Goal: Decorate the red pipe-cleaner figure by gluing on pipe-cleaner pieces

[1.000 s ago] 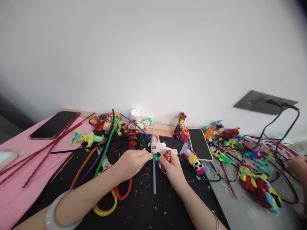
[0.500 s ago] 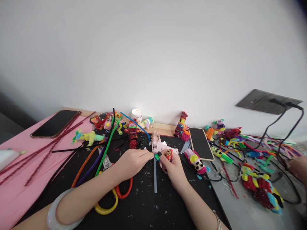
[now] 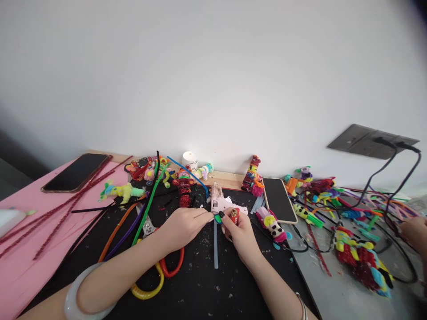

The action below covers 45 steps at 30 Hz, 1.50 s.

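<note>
Position of the green piece [image 3: 218,219]

The piece sits between both hands. Right hand [image 3: 240,234]: thumb and fingers pinch the piece and also hold a red item [image 3: 235,216]. Left hand [image 3: 187,226]: fingers pressed together, tips at the piece's left edge; whether they grip it cannot be told. The glue gun [image 3: 218,203] lies just beyond.

One glue gun [image 3: 224,205] and counted things around it
Left of the glue gun there are one phone [image 3: 76,173], one pair of scissors [image 3: 147,227] and one white cup [image 3: 190,162]; right of it, one second phone [image 3: 280,201] and two wall plugs [image 3: 383,141]. Just before it are one left hand [image 3: 187,226], one right hand [image 3: 239,230] and one green piece [image 3: 218,219]; far right of it, one co-worker's hand [image 3: 415,230].
</note>
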Tool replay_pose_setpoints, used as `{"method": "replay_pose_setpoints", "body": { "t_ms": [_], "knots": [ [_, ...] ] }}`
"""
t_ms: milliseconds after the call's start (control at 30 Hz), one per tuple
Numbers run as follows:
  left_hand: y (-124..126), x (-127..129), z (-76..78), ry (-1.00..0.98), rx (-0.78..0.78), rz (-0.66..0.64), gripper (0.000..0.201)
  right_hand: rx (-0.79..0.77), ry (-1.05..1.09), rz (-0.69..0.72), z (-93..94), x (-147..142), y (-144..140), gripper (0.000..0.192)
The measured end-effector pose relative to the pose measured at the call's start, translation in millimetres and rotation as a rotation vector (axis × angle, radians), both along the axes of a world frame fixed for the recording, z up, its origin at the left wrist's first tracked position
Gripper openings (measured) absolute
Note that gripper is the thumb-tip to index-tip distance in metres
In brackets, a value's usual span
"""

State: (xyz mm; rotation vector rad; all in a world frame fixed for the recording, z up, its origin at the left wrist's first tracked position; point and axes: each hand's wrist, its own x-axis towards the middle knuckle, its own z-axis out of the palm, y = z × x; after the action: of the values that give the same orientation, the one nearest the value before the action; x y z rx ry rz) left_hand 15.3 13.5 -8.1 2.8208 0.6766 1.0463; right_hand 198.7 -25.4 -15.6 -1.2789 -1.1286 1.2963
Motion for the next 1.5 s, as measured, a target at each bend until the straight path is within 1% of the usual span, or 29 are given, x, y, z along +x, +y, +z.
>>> {"method": "replay_pose_setpoints", "body": {
  "t_ms": [533, 1267, 1500],
  "knots": [
    [-0.5, 0.8, 0.2, 0.001, -0.016, 0.002, 0.022, 0.010, -0.014, -0.001, 1.5, 0.1, -0.5, 0.034],
    [-0.4, 0.8, -0.4, 0.002, 0.009, 0.012, 0.025, 0.012, -0.041, -0.012, 1.2, 0.4, -0.3, 0.031],
    [-1.7, 0.9, 0.8, 0.020, -0.018, 0.027, 0.027, 0.005, -0.049, -0.013, 2.8, 0.0, -1.1, 0.033]
  ]
}}
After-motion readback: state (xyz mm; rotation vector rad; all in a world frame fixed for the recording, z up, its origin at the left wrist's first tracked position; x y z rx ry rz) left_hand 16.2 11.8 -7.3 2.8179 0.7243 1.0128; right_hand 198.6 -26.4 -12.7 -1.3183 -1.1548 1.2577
